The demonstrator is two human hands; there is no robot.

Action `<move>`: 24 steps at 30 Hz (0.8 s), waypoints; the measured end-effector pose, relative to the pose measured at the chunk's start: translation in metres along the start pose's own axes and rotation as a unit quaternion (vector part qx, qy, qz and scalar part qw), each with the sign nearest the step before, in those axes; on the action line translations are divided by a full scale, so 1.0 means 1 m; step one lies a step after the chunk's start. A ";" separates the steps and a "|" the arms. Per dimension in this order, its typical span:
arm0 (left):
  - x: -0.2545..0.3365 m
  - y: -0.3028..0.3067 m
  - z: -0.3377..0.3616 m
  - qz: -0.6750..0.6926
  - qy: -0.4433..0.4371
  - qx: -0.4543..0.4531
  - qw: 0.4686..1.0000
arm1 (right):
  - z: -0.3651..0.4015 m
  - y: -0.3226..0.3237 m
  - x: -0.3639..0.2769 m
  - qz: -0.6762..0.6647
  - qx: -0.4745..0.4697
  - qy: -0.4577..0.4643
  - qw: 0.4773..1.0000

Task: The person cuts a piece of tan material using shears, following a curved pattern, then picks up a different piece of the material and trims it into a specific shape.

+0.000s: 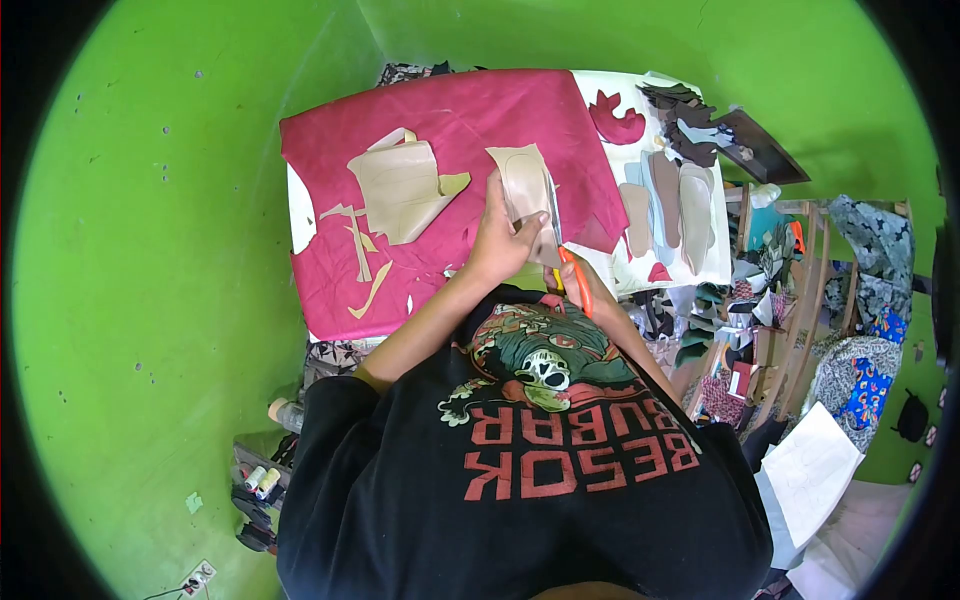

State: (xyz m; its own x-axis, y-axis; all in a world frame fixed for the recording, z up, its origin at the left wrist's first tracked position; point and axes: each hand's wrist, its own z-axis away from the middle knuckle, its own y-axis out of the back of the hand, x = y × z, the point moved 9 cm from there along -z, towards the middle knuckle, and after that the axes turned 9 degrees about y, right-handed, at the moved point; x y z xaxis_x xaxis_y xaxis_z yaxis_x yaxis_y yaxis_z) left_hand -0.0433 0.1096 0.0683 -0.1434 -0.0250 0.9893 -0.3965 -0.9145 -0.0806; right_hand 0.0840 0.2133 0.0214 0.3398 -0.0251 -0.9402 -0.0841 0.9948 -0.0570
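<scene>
Apparent trimming step, center frame: left hand (500,243) pinches tan piece (525,180), right hand (600,293) grasps orange-handled scissors (583,286) at its edge; next snip likely needs steady tension.

On the table (300,210), cloth (500,110) lies left, cut pieces (665,200) right; a rack (822,250) stands farther right

Two words can be read, both printed in big red block capitals on the front of the person's black shirt (520,545). "BESOK" (580,474) is set on the row nearer the bottom edge of the view, "BUBAR" (575,426) on the row beside it, nearer the skull graphic (545,372). Both are seen upside down, so are read right to left. First letter of "BUBAR" is partly distorted by shirt folds.
</scene>
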 end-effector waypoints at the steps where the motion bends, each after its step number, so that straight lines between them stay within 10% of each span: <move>1: 0.004 0.001 -0.001 0.000 0.000 0.000 1.000 | -0.002 0.000 -0.002 0.008 0.001 0.016 1.000; 24: 0.015 -0.006 -0.003 0.064 0.026 -0.112 0.991 | -0.013 0.008 -0.002 0.061 0.053 0.082 0.993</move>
State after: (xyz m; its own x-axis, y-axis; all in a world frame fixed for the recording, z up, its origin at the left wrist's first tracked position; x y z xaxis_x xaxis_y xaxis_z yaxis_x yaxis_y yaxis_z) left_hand -0.0459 0.1160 0.0831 -0.2498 -0.1089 0.9622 -0.5621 -0.7928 -0.2356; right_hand 0.0710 0.2196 0.0185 0.1754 0.0888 -0.9805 -0.0137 0.9961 0.0877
